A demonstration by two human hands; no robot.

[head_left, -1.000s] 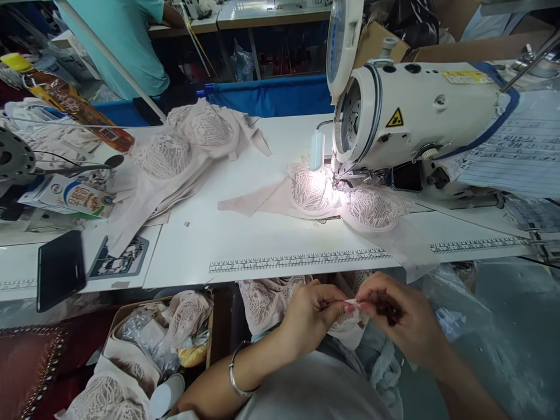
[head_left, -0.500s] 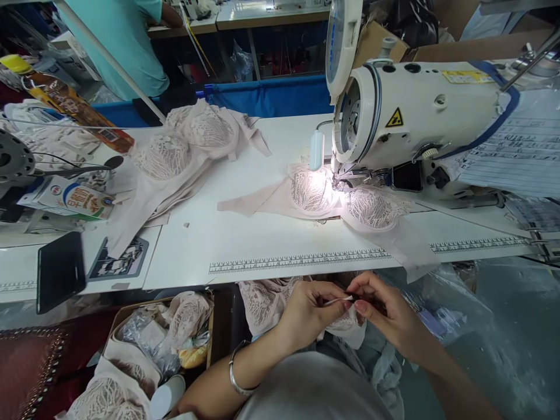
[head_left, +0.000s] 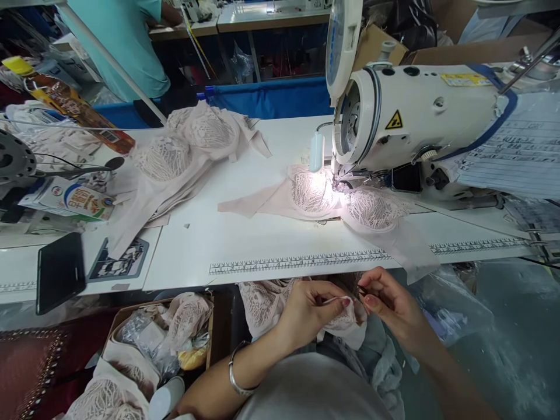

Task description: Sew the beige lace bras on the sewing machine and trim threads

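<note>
Left hand [head_left: 310, 312], at the lower centre of the frame, is curled into a pinch, with an edge of a pale pink lace garment [head_left: 353, 328] gripped between thumb and fingers. Just to its right, a small dark object [head_left: 362, 291] is pinched in the fingertips of the right hand [head_left: 391, 312]; most of it is hidden, so its kind cannot be told. The garment is bunched in the lap, below and between both hands, and its full long axis is not shown, but the pinched edge is pointed roughly rightward, toward the dark object. The left hand is nearer to the garment, being in contact with it; the dark object is seen just beside the pinched edge, seemingly apart from it. From the right hand, the held cloth is found to the left and slightly lower in the frame. Above both hands, past the front edge of the white table [head_left: 192, 245], a second lace garment [head_left: 312, 192] is laid under the lit needle area of a sewing machine [head_left: 420, 116]. More lace pieces [head_left: 192, 140] are heaped at the upper left.
</note>
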